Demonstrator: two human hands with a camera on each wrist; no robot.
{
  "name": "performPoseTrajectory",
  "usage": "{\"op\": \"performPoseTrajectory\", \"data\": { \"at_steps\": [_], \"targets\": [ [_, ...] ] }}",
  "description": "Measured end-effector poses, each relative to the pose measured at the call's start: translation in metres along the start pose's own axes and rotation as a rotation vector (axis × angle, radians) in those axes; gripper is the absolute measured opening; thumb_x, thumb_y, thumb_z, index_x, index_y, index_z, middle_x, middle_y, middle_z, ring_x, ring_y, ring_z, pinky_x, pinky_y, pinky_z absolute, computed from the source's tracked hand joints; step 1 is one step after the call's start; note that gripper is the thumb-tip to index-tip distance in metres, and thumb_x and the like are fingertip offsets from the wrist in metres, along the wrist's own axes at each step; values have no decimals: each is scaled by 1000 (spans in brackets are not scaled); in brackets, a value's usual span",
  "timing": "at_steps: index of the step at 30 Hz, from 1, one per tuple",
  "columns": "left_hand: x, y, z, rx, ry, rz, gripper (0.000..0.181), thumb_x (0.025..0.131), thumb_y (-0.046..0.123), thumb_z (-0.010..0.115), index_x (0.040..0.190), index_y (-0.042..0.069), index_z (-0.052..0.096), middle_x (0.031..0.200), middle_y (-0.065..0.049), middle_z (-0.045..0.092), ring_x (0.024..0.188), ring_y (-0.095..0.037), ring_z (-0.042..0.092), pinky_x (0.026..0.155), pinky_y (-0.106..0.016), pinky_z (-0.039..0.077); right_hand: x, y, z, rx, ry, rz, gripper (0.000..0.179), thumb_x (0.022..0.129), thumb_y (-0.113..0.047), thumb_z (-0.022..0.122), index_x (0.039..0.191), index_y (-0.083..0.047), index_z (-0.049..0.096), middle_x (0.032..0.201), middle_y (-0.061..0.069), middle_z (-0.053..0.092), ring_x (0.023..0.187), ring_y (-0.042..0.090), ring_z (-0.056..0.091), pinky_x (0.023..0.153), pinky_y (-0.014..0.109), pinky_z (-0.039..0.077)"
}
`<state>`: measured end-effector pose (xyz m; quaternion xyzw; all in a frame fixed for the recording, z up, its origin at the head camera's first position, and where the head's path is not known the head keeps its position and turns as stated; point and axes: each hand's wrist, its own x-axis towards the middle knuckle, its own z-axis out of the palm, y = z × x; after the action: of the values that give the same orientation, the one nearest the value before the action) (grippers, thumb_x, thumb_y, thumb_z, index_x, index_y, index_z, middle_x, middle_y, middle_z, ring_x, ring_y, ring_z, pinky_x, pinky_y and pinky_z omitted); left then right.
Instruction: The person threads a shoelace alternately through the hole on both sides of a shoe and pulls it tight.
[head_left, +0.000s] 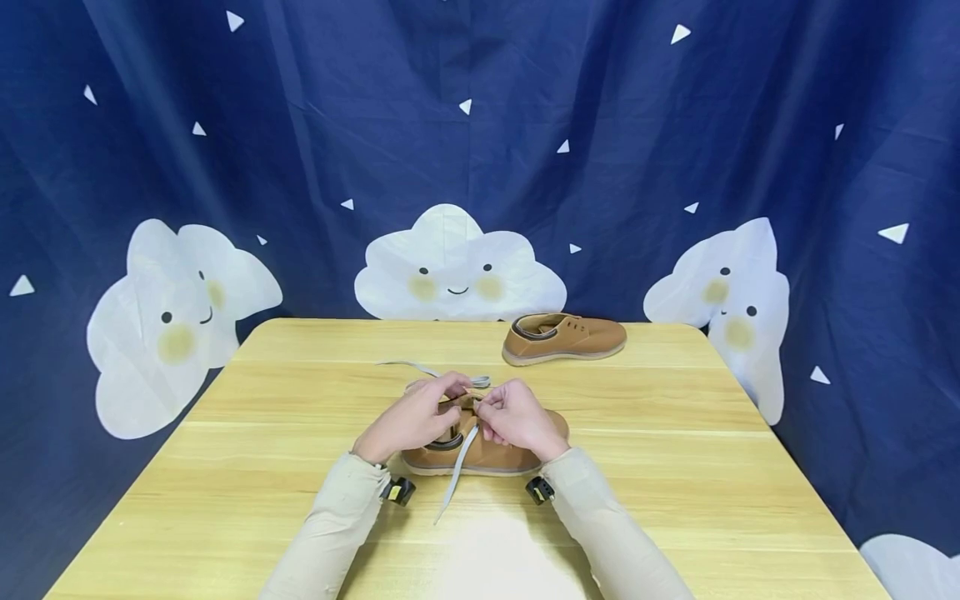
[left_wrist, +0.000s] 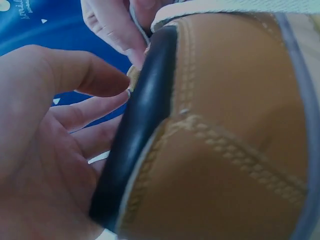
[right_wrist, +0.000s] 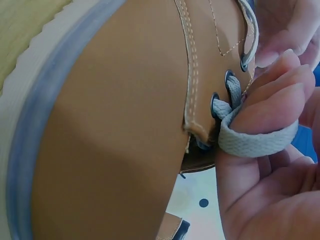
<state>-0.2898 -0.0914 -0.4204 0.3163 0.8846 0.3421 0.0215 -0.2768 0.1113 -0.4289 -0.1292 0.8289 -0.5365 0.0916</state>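
Note:
A brown lace-up shoe (head_left: 487, 457) lies on the table with its toe to the right. At its ankle opening my left hand (head_left: 416, 417) holds the shoe, with thumb and fingertips by the tan edge of the tongue (left_wrist: 133, 77). My right hand (head_left: 517, 417) pinches the pale grey shoelace (right_wrist: 257, 142) beside the eyelets. In the right wrist view, the lace loops round the curled fingers and passes through the metal-rimmed eyelets (right_wrist: 215, 105). One flat lace end hangs over the near side, while another stretch lies behind the shoe.
A second brown shoe (head_left: 573, 339), with no lace in its visible eyelets, stands at the table's back edge. The wooden table (head_left: 247, 467) has rounded far corners. Behind it hangs a dark blue curtain (head_left: 420, 158) printed with clouds and triangles.

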Motion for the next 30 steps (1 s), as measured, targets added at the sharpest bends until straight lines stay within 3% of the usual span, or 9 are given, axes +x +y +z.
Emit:
{"op": "performPoseTrajectory", "data": {
  "at_steps": [3, 7, 9, 15, 21, 23, 25, 28, 30],
  "targets": [
    [2, -3, 3, -33, -33, -16, 43, 97, 7, 56, 140, 5, 59, 139, -13, 66, 120, -23, 65, 95, -37, 54, 1, 0, 1, -15, 14, -2, 28, 102, -8, 58, 82, 3, 73, 49, -3, 56, 38, 4, 45, 42, 20, 37],
    [3, -6, 4, -118, -58, -47, 44, 96, 5, 55, 140, 4, 61, 147, -16, 60, 93, -20, 63, 64, -24, 49, 1, 0, 2, -40, 15, -4, 30, 103, -10, 58, 80, 2, 74, 49, -4, 56, 38, 4, 46, 43, 19, 39],
    [3, -7, 4, -158, -59, -59, 45, 96, 4, 54, 140, 3, 61, 149, -18, 59, 91, -19, 60, 54, -22, 43, 1, 0, 1, -51, 3, -8, 29, 103, -11, 58, 81, 1, 74, 50, -4, 58, 39, 4, 48, 43, 19, 40],
    [4, -6, 2, -212, -34, -85, 45, 94, 5, 54, 137, 4, 65, 143, -14, 63, 119, -27, 61, 69, -23, 47, -3, -7, -7, -72, -130, -39, 23, 103, -11, 61, 91, 5, 74, 62, 8, 68, 48, 9, 60, 49, 23, 52],
    [4, -4, 0, -302, 17, -126, 48, 94, 3, 54, 141, 10, 62, 147, -11, 59, 130, -33, 58, 57, -24, 41, -17, -26, -23, -179, -241, -110, 19, 102, -14, 65, 100, 3, 73, 80, 17, 74, 63, 10, 60, 57, 22, 50],
    [5, -3, -1, -325, 38, -130, 51, 94, 3, 54, 143, 12, 60, 151, -9, 56, 133, -32, 57, 67, -28, 47, -22, -34, -29, -244, -240, -151, 21, 101, -17, 66, 105, 2, 74, 86, 14, 76, 68, 8, 61, 60, 21, 49],
    [5, -3, -2, -339, 66, -121, 55, 93, 3, 55, 147, 14, 57, 153, -7, 53, 135, -31, 56, 87, -37, 53, -26, -39, -36, -289, -241, -179, 24, 100, -18, 68, 111, 2, 73, 93, 13, 78, 75, 9, 66, 66, 24, 54],
    [6, -4, -3, -369, 113, -85, 61, 92, 1, 57, 152, 14, 50, 157, -7, 48, 137, -34, 54, 112, -56, 44, -29, -39, -47, -360, -205, -170, 36, 98, -20, 70, 125, 5, 68, 110, 14, 77, 98, 20, 73, 86, 35, 59],
    [5, -4, -5, -390, 142, -49, 67, 91, 0, 58, 155, 14, 46, 161, -8, 43, 140, -36, 51, 118, -62, 36, -28, -34, -52, -426, -170, -127, 46, 96, -21, 74, 132, 6, 63, 121, 18, 73, 112, 31, 70, 97, 45, 57]
  ]
}}
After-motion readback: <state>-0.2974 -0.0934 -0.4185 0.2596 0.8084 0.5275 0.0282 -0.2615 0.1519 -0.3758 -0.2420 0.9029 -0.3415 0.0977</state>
